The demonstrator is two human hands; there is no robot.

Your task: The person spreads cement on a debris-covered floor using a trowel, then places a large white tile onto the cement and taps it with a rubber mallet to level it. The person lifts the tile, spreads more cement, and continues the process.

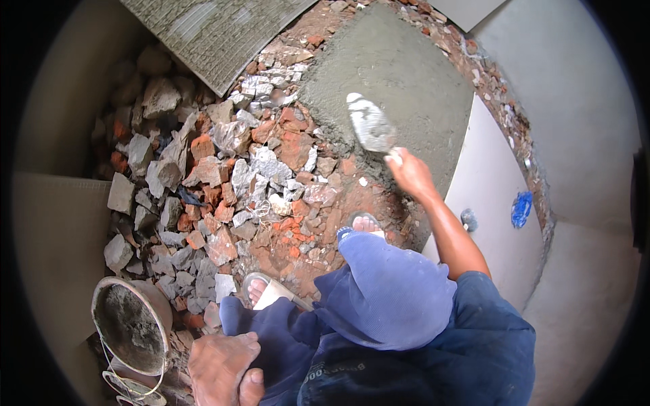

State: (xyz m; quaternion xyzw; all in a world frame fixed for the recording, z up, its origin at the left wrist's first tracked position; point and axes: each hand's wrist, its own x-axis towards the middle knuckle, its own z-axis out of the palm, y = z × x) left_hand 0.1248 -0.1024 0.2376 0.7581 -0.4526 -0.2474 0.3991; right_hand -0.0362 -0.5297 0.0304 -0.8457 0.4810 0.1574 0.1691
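My right hand (pixel 412 177) is closed around the handle of a trowel (pixel 371 125). The shiny, pointed blade lies over the wet grey mortar (pixel 413 74), near its left edge, and points away to the upper left. My left hand (pixel 223 365) is at the lower left beside my bent knee, holding nothing that I can see; its thumb stands apart from the loosely bent fingers. A bucket (pixel 164 298) with grey mortar inside stands just beyond that hand, its wire handle hanging down.
Broken brick and stone rubble (pixel 203 176) covers the ground at left. A textured tile (pixel 223 34) lies at the top left. To the right, a pale tile (pixel 497 196) borders the mortar, with a blue piece (pixel 521 210) on it. A grey wall (pixel 575 115) rises beyond.
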